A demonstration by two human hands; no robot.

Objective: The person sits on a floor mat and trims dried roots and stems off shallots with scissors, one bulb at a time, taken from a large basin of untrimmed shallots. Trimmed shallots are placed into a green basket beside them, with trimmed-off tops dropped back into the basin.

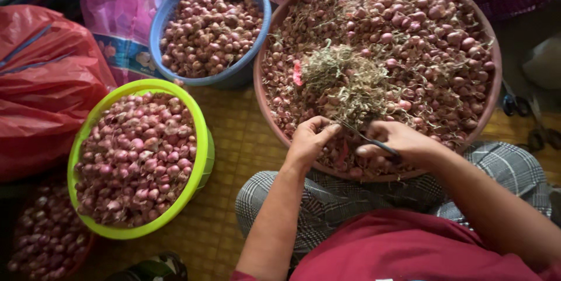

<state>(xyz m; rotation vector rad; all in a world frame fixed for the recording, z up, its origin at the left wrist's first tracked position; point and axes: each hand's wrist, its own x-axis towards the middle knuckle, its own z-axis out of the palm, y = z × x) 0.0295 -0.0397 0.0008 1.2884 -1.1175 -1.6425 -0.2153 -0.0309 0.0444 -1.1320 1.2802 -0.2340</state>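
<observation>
A wide brown basin before me is heaped with small red shallots with dry stems and roots, and a clump of cut dried roots lies in its middle. My left hand pinches a shallot at the basin's near edge. My right hand grips dark-handled scissors, blades pointing toward the left hand.
A lime-green basin of trimmed shallots stands at my left, a blue basin of shallots behind it, and a dark bowl of shallots at bottom left. Red and pink plastic bags lie at far left. A woven mat covers the floor.
</observation>
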